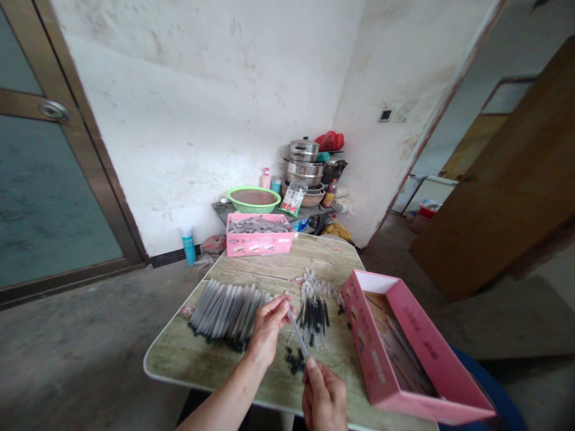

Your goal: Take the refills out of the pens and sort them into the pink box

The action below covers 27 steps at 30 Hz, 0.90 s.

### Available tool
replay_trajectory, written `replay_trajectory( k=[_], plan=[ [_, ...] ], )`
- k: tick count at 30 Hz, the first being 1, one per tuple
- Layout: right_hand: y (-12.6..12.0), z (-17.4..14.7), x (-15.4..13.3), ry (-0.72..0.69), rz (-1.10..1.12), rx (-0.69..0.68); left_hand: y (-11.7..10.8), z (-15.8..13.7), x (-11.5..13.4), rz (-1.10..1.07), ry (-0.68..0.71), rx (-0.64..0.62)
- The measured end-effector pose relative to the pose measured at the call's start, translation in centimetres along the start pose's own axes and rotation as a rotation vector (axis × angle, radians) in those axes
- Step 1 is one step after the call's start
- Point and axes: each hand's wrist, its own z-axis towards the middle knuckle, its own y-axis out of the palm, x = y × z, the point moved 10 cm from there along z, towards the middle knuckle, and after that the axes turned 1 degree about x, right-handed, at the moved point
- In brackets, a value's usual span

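Low before me, my right hand (pixel 326 395) and left hand (pixel 269 326) each pinch one end of a slanting pen (pixel 297 330), held above the table (pixel 171 359). To the right, an open pink box (pixel 371 347) has thin sticks (pixel 402 350) along its floor. At the table's far edge, a second pink box (pixel 258 246) brims with pale sticks (pixel 258 224); behind it, a green basin (pixel 254 208) contains something brownish.

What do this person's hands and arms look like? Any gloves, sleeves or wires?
The left hand and right hand are ungloved, without visible wires. The left forearm shows no sleeve, watch or bracelet; the right forearm is out of frame. Any rings are too small to make out.
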Motion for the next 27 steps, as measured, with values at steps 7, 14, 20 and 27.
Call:
replay_trajectory(
  k=[7, 14, 20, 27],
  plan=[
    [3.3, -1.0, 3.4, 0.348, 0.447, -0.161, -0.3, -0.4, -0.8, 0.021, 0.009, -0.002],
    [2.7, -0.5, 3.3, 0.192, 0.090, -0.216, -0.6, 2.6, 2.1, 0.732, 0.165, -0.051],
    [-0.8, 0.6, 3.2, 0.126, -0.063, -0.173, -1.7, 6.3, 3.8, 1.313, 0.311, -0.031],
    [-1.7, 0.4, 3.7, 0.120, -0.041, -0.140, -0.8, 6.4, 0.8, 1.583, 0.307, -0.148]
  ],
)
